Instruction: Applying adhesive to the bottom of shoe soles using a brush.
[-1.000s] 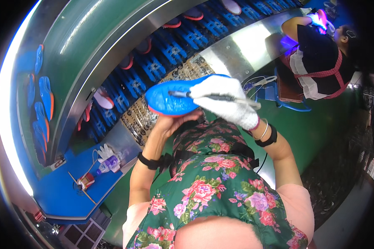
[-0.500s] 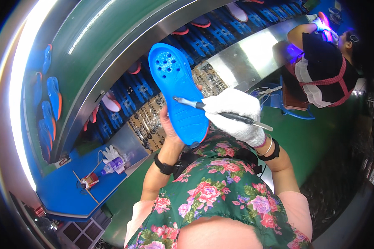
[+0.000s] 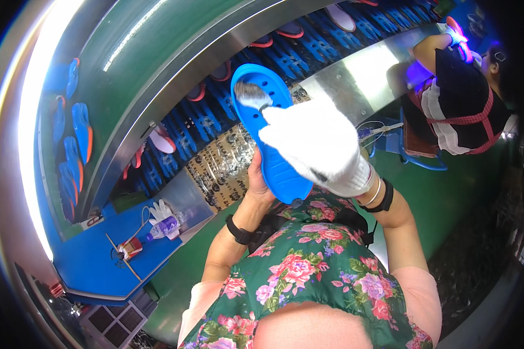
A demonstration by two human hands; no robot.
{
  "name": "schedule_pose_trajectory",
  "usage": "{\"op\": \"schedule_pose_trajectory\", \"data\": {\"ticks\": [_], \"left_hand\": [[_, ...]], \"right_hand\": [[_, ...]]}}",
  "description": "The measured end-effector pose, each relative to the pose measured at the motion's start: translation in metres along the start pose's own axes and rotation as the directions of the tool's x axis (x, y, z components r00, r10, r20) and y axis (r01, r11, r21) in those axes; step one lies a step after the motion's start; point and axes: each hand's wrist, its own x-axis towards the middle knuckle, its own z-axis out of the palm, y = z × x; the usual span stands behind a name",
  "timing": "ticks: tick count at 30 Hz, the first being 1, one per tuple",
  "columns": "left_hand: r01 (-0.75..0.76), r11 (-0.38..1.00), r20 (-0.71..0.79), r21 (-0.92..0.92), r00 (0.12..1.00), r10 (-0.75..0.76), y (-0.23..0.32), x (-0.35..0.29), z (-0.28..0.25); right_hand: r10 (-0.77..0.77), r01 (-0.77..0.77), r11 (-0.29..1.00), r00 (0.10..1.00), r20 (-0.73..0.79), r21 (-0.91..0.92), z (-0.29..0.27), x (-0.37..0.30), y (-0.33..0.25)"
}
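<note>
A blue shoe sole point(image 3: 262, 125), with dark round holes near its upper end, is held up in front of me. My bare left hand point(image 3: 258, 174) grips it along its left edge; part of that hand is hidden behind the sole. In a white knit glove, my right hand point(image 3: 317, 142) is closed around a paintbrush point(image 3: 251, 95). The brush's wide bristles lie over the upper part of the sole, next to the holes. Most of the brush handle is hidden by the glove.
Beyond the sole runs a conveyor with blue racks point(image 3: 201, 119) and several shoe parts. At lower left, a blue table point(image 3: 90, 259) bears a purple-labelled bottle point(image 3: 164, 227) and a red container point(image 3: 131, 247). A co-worker point(image 3: 463, 110) at upper right handles a pink-lit piece.
My right hand has brought the paintbrush from the sole's middle up to its holed end, turning the bristles broadside. The sole has shifted slightly right and tilted.
</note>
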Motion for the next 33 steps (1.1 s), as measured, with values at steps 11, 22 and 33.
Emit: {"op": "schedule_pose_trajectory", "data": {"ticks": [11, 22, 33], "left_hand": [[-0.068, 0.996, 0.037, -0.065, 0.997, 0.07, 0.003, 0.013, 0.0], [-0.143, 0.979, 0.058, -0.146, 0.987, 0.153, 0.014, 0.041, 0.024], [-0.061, 0.887, 0.14, -0.458, 0.98, 0.14, 0.029, 0.048, 0.026]], "right_hand": [[0.223, -0.21, 0.963, 0.973, -0.06, 0.168, -0.002, -0.007, -0.007], [0.235, -0.202, 0.955, 0.962, -0.137, 0.218, 0.018, -0.025, 0.002], [0.107, -0.102, 0.969, 0.994, -0.012, 0.224, 0.024, -0.034, 0.005]]}}
